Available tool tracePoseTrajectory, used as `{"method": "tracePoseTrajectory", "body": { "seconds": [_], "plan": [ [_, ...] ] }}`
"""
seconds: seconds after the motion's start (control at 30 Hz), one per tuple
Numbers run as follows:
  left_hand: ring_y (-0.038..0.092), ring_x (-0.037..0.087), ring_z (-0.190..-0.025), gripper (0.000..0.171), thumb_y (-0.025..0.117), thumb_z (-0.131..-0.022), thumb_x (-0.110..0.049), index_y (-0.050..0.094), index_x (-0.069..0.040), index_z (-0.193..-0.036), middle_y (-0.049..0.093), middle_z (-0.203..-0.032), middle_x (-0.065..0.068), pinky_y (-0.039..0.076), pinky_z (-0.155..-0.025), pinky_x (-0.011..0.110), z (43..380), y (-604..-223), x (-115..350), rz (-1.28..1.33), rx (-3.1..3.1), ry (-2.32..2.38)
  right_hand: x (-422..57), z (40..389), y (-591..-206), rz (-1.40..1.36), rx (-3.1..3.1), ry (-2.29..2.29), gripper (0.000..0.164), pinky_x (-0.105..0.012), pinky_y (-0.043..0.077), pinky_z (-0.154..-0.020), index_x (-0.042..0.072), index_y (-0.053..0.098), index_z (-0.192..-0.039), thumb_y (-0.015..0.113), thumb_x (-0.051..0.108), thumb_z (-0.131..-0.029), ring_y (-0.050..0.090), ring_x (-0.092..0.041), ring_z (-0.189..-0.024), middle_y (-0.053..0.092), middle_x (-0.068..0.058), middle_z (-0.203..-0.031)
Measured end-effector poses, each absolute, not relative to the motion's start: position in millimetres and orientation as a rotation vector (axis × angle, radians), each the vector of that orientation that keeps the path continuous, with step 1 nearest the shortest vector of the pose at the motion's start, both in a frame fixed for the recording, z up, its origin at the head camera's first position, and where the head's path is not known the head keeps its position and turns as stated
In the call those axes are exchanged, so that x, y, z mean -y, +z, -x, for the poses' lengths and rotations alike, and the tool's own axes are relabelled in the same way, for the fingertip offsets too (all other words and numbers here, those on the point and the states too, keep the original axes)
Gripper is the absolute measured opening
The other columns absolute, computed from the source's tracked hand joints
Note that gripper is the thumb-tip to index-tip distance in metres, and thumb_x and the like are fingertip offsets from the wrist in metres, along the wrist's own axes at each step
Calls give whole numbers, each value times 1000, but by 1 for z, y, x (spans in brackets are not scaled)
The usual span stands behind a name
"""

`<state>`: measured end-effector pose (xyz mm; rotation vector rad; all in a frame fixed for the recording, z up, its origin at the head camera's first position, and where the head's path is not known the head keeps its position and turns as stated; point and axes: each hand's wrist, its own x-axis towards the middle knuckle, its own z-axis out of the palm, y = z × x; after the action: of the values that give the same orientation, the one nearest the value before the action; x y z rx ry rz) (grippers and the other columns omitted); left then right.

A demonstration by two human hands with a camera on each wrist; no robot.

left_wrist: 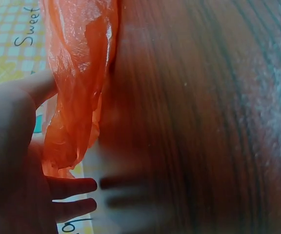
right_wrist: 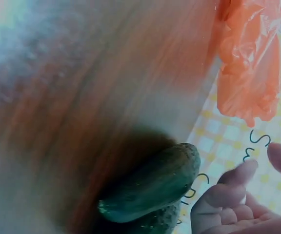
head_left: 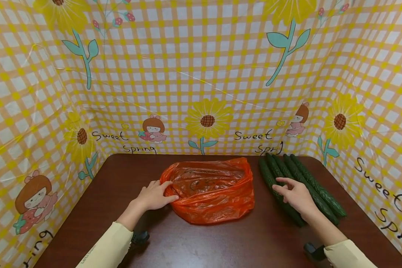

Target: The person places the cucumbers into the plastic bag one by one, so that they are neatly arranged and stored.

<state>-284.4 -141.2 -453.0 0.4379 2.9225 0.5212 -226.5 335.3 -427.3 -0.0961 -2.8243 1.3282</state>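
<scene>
A red plastic bag [head_left: 212, 208] lies on its base on the table with its wide mouth spread upward. At its left rim is my left hand [head_left: 155, 195], the thumb and index finger over the edge and holding it. In the left wrist view the bag's film [left_wrist: 77, 92] passes between thumb and fingers, and two fingers [left_wrist: 77, 186] stick out straight below it. My right hand [head_left: 296, 197] hovers over the cucumbers [head_left: 321, 191], thumb and index finger extended and apart, the other fingers loosely curled. It holds nothing. One cucumber [right_wrist: 152, 183] shows its end in the right wrist view.
Several long cucumbers lie side by side, slanting, at the right of the brown table [head_left: 201, 245]. Checked cloth [head_left: 201, 74] with printed flowers and lettering rises behind the table and at both sides. Dark wrist mounts [head_left: 140, 237] sit below both hands.
</scene>
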Motion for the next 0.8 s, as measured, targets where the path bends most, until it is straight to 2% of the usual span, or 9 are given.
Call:
{"method": "tracePoseTrajectory", "body": {
  "seconds": [0.13, 0.37, 0.57, 0.8],
  "plan": [
    [37, 42, -141, 73, 60, -92, -63, 50, -19, -149, 49, -148, 18, 27, -105, 74, 286, -458, 139, -454, -2934, 502, -343, 224, -431, 183, 2834, 1345, 69, -33, 43, -68, 2, 46, -149, 62, 46, -99, 52, -22, -59, 48, 2, -61],
    [35, 42, -141, 71, 62, -91, -60, 47, -25, -152, 42, -154, 17, 26, -104, 75, 284, -462, 136, -454, -2942, 477, -351, 219, -435, 278, 2821, 1490, 71, -34, 36, -50, 0, 44, -149, 64, 45, -98, 31, -9, -43, 34, 9, -51],
    [36, 43, -141, 62, 63, -93, -55, 51, -31, -149, 37, -158, 16, 27, -103, 77, 280, -459, 132, -513, -2948, 485, -349, 215, -439, 321, 2840, 1501, 70, -32, 35, -46, -3, 43, -149, 63, 41, -98, 29, -8, -42, 33, 9, -50],
    [40, 41, -137, 59, 63, -93, -56, 57, -28, -144, 45, -152, 14, 30, -100, 75, 278, -458, 129, -507, -2948, 451, -349, 212, -441, 314, 2899, 1446, 70, -31, 33, -44, -7, 41, -148, 63, 37, -98, 27, -9, -41, 32, 8, -48]
  ]
}}
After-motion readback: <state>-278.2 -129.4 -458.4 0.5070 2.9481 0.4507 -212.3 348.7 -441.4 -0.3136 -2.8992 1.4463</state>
